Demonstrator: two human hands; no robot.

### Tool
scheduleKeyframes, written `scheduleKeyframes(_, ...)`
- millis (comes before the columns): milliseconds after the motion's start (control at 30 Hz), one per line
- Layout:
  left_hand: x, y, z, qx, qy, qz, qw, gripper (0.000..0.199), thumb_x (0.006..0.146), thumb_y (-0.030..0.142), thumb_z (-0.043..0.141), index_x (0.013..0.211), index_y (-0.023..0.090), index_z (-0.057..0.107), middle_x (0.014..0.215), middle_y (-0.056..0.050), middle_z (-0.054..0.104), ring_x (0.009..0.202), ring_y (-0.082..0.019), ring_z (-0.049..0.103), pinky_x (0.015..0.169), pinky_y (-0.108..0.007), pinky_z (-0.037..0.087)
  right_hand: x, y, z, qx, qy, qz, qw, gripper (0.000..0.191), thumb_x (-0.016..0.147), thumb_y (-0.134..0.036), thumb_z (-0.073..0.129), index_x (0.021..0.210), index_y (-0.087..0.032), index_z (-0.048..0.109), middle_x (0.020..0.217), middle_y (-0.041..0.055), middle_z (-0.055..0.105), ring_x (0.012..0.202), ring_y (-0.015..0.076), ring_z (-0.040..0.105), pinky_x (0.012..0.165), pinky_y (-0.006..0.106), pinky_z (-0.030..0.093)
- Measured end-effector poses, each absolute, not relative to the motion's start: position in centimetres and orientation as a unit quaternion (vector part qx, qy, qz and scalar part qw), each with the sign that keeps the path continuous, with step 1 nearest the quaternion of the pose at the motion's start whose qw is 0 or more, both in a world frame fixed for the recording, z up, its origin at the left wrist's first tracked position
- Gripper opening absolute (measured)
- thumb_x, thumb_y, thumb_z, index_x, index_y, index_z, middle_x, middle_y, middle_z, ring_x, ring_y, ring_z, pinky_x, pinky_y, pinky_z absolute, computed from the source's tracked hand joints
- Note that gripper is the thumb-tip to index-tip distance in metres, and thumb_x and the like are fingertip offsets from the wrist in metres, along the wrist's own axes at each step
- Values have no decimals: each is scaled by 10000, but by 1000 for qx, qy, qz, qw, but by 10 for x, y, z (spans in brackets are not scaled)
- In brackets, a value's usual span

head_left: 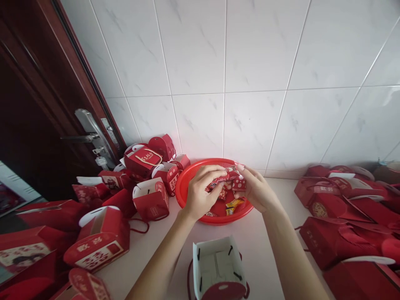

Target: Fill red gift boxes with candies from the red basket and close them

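Both my hands are together over a red plastic basket (187, 196) near the wall. My left hand (201, 191) is curled around red-wrapped candies (220, 177). With my right hand (258, 189) I grip a red candy with white dots (239, 184) at the same cluster. Below them in the basket lie a yellow-wrapped candy (233, 204) and a few other wrapped sweets. An open red gift box (218, 266) with a pale inside stands in front of me between my forearms, and its dark cord handle hangs at the side. The exact number of held candies is hidden by my fingers.
Many red gift boxes crowd the left side, among them an open one (151, 200) and one with gold writing (145, 158). More red boxes (337, 241) are piled at the right. A tiled wall (200, 125) rises behind; a dark door (46, 83) is at the left.
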State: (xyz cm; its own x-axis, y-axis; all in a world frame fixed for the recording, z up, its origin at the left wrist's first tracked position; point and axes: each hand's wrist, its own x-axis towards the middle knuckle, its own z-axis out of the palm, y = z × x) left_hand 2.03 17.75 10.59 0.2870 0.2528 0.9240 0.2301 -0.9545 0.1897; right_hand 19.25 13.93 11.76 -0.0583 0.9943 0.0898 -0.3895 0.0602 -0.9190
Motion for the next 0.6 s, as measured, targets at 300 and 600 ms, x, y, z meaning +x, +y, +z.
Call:
scheduleKeyframes(300,15,182,105,725,263,591,236,370,855,321,707,1203,209,650,1183,-92,706,1076,-234,685,948,-391,570,194,138,120,-371,-440,555,601,464,528,-316,941,884,-186,673,768,1,707,606,125,631,475,206,484)
scheduleKeyframes(600,15,184,106,690,290,536,391,421,769,372,784,1141,194,703,1073,-73,745,909,-219,708,815,-345,606,196,140,120,-385,-447,539,602,435,562,-332,919,904,-194,688,810,20,724,677,153,659,553,240,531)
